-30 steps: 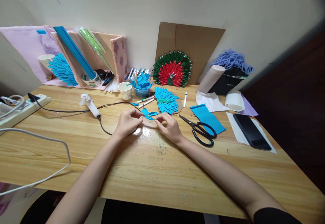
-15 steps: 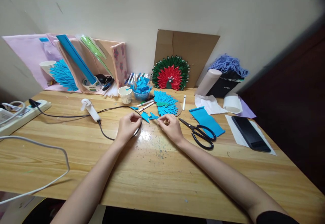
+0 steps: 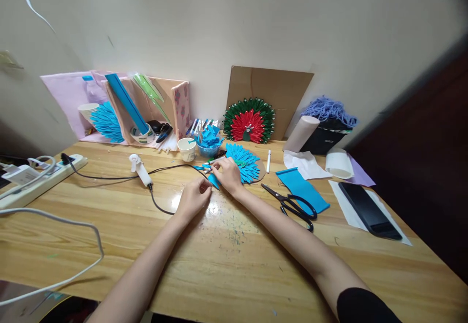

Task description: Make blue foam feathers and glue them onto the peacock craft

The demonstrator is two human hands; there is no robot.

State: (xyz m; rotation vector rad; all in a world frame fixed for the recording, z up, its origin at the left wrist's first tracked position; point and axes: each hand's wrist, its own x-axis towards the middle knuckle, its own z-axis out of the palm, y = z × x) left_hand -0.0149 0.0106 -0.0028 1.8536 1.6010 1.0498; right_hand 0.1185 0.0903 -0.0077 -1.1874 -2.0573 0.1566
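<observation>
My left hand (image 3: 195, 198) rests on the wooden table (image 3: 219, 259), its fingertips pinched on a small folded blue paper piece (image 3: 214, 182). My right hand (image 3: 228, 174) reaches forward over that piece. Its fingertips are down among the markers (image 3: 215, 160) and blue scraps beside the blue paper fan craft (image 3: 246, 163). Whether the right hand grips anything is hidden by the fingers. A blue bowl of folded blue pieces (image 3: 209, 142) and a paper cup (image 3: 187, 149) stand just beyond.
Black scissors (image 3: 297, 205) lie on the right beside a blue paper sheet (image 3: 302, 189), with a phone (image 3: 369, 208) further right. A glue gun (image 3: 141, 169) with its cable lies on the left, a power strip (image 3: 36, 181) at the far left. A red-green paper fan (image 3: 249, 120) leans on cardboard (image 3: 270, 86).
My right hand let go of the blue piece and moved forward-left to the markers. My left hand stayed near the piece. The camera tilted up slightly.
</observation>
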